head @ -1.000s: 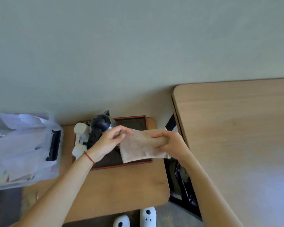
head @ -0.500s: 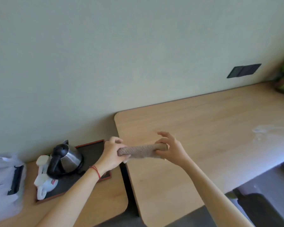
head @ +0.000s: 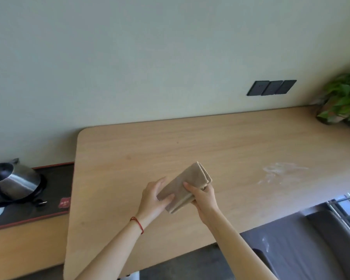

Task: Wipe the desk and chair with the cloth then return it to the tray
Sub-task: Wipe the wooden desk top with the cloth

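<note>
A beige cloth [head: 192,178], folded into a thick pad, is held above the light wooden desk [head: 220,142]. My left hand [head: 154,201] grips its near left end and my right hand [head: 203,197] grips its right side, fingers over the top. A white smear [head: 279,172] lies on the desk to the right of the cloth. The dark tray [head: 55,178] with a red rim sits on a lower side table at the left. A dark chair [head: 303,251] shows below the desk's front edge at the lower right.
A steel kettle [head: 14,180] with a black cord stands on the tray. A potted green plant [head: 346,102] sits at the desk's far right corner. Black wall switches [head: 271,87] are on the wall behind. A gap separates the desk from the side table [head: 24,249].
Both hands carried the cloth from over the tray to over the desk and folded it from a hanging sheet into a compact pad. The view swung right.
</note>
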Demonstrator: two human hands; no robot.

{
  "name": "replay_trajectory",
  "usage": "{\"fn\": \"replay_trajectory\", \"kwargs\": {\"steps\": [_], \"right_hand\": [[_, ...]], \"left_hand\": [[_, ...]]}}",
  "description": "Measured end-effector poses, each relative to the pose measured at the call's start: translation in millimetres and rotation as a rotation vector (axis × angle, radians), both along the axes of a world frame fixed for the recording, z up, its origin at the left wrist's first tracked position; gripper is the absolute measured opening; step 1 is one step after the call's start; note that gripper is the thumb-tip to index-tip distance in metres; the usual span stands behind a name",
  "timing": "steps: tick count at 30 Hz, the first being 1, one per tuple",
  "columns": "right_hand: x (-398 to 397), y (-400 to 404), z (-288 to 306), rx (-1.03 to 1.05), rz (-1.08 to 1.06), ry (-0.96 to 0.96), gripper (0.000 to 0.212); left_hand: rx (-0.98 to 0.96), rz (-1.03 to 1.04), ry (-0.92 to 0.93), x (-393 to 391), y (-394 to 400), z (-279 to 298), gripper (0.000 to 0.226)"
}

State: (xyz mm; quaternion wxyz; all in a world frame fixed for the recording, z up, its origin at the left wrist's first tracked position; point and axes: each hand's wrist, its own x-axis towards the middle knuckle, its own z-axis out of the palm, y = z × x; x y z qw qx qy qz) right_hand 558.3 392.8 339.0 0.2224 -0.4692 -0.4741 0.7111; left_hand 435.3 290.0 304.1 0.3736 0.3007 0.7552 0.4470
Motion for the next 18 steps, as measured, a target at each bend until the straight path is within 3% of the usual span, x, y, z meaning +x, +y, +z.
{"fn": "replay_trajectory", "kwargs": {"steps": [3, 8, 11, 18], "right_hand": [[28, 34, -4, 0.228, -0.084, -0.197, 0.036], [89, 92, -11, 0.275, -0.194, -0.458, 0.046], [127, 123, -18, 0.318, -0.193, -0.579, 0.046], [203, 189, -35, 0.428, -0.061, -0.685, 0.04]], "left_hand": [[-0.19, -0.103, 0.301, 28, 43, -22, 0.079], [-0.118, -0.332, 0.53, 77, 103, -56, 0.057], [-0.203, -0.487, 0.707, 104, 138, -70, 0.055], [-0.364, -0.504, 0.837, 149, 172, -90, 0.056]]}}
